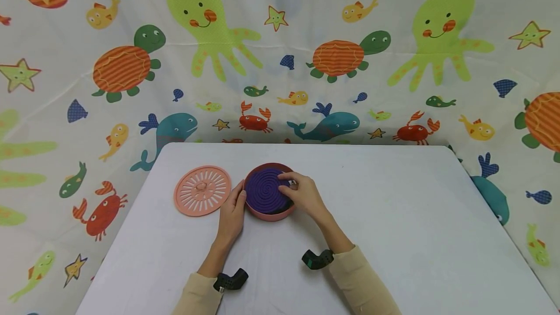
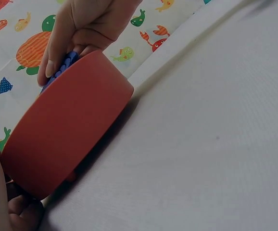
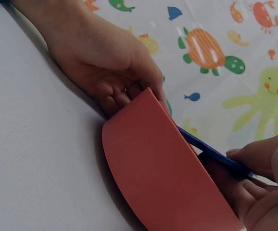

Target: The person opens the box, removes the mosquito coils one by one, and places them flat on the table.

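Observation:
A round coral-pink mosquito coil holder [image 1: 271,217] sits on the white table, its inside facing up. My left hand [image 1: 232,215] grips its left side, thumb at the rim and fingers against the outer wall. A flat purple mosquito coil [image 1: 264,190] lies tilted across the holder's mouth, its right side raised above a dark gap. My right hand [image 1: 306,193] pinches the coil's right edge between thumb and fingers. In the right wrist view, the coil [image 3: 204,146] shows edge-on above the holder's rim. The holder's floor is mostly hidden under the coil.
A round pink slotted lid [image 1: 183,198] with a small centre knob lies flat just left of the holder, beside my left hand. The white table [image 1: 415,227] stretches off to the right. A curtain [image 1: 271,62] printed with sea animals hangs behind its far edge.

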Demonstrator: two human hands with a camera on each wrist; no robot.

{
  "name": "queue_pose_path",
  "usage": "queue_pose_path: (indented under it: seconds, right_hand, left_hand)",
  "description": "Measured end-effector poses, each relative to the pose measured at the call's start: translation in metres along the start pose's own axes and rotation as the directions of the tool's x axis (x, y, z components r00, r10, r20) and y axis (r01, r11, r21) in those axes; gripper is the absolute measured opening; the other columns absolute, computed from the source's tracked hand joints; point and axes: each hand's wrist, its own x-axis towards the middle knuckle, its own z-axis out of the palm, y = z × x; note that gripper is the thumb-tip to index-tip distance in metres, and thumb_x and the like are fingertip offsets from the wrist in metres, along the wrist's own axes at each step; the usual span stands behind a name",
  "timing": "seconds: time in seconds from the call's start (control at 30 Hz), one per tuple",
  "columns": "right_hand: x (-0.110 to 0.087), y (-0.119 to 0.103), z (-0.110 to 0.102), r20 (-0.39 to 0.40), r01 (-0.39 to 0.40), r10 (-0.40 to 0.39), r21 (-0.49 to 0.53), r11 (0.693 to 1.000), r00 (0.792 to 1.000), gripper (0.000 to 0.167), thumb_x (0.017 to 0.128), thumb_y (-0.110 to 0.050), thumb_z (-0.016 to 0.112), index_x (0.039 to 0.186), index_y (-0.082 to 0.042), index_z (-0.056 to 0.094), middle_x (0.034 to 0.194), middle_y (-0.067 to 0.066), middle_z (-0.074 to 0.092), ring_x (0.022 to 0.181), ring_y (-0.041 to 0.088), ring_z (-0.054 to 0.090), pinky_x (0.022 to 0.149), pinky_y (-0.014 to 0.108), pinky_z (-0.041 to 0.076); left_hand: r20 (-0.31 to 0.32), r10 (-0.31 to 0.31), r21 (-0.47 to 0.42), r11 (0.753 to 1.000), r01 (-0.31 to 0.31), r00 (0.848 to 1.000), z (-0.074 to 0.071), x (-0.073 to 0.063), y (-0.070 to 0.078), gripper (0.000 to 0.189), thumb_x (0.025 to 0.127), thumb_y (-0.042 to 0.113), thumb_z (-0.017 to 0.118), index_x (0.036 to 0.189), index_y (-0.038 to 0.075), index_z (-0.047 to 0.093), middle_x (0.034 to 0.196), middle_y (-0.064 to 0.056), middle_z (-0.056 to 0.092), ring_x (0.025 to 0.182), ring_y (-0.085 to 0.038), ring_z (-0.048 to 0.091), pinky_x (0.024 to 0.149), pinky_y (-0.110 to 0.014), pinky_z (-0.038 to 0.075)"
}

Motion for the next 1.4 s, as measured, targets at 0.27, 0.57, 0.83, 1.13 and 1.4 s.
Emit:
queue_pose_path:
  seconds: [0.27,0.57,0.83,1.13,1.4]
  right_hand:
    - [0.000,0.000,-0.004,-0.026,0.033,-0.033,0.000,0.999,0.999,0.027,0.091,-0.012,0.073,0.119,-0.010,0.072,0.107,0.010,0.070,0.065,0.008,0.051,0.056,0.015,0.042]
    - [0.000,0.000,-0.011,-0.063,0.041,-0.037,0.056,0.998,0.997,0.027,0.091,-0.009,0.073,0.118,-0.009,0.073,0.125,0.014,0.069,0.089,0.015,0.070,0.075,0.017,0.058]
    - [0.002,0.002,-0.022,-0.079,0.007,0.005,0.146,0.989,0.997,0.030,0.093,-0.010,0.071,0.122,-0.007,0.071,0.127,0.016,0.068,0.102,0.027,0.075,0.083,0.029,0.063]
    - [0.003,0.004,-0.037,-0.119,0.007,0.020,0.218,0.976,0.993,0.030,0.093,-0.008,0.069,0.123,-0.002,0.068,0.126,0.019,0.067,0.100,0.026,0.075,0.078,0.023,0.062]
    - [0.005,0.010,-0.050,-0.161,0.011,0.035,0.274,0.962,0.986,0.031,0.094,-0.006,0.068,0.124,0.002,0.066,0.126,0.022,0.067,0.096,0.019,0.075,0.075,0.018,0.061]
  left_hand:
    - [0.000,0.003,-0.002,1.000,-0.003,1.000,0.000,0.002,0.000,0.045,0.108,0.028,0.045,0.148,0.008,0.049,0.150,-0.009,0.053,0.143,-0.023,0.046,0.120,-0.040,0.036]
    - [-0.002,0.002,0.002,1.000,-0.002,1.000,0.000,0.001,0.000,0.045,0.108,0.028,0.045,0.148,0.009,0.050,0.150,-0.009,0.054,0.143,-0.024,0.046,0.120,-0.042,0.036]
    - [-0.008,0.001,0.011,1.000,-0.001,1.000,0.000,0.001,0.000,0.044,0.107,0.028,0.046,0.147,0.009,0.052,0.149,-0.009,0.055,0.142,-0.023,0.047,0.120,-0.041,0.036]
    - [-0.008,-0.006,0.006,1.000,0.006,1.000,0.000,0.000,0.001,0.044,0.107,0.028,0.046,0.147,0.008,0.051,0.149,-0.009,0.054,0.142,-0.023,0.047,0.120,-0.040,0.036]
    - [-0.007,-0.011,0.013,1.000,0.011,1.000,0.000,0.001,0.000,0.044,0.107,0.028,0.046,0.147,0.009,0.051,0.150,-0.009,0.054,0.143,-0.023,0.046,0.121,-0.040,0.035]
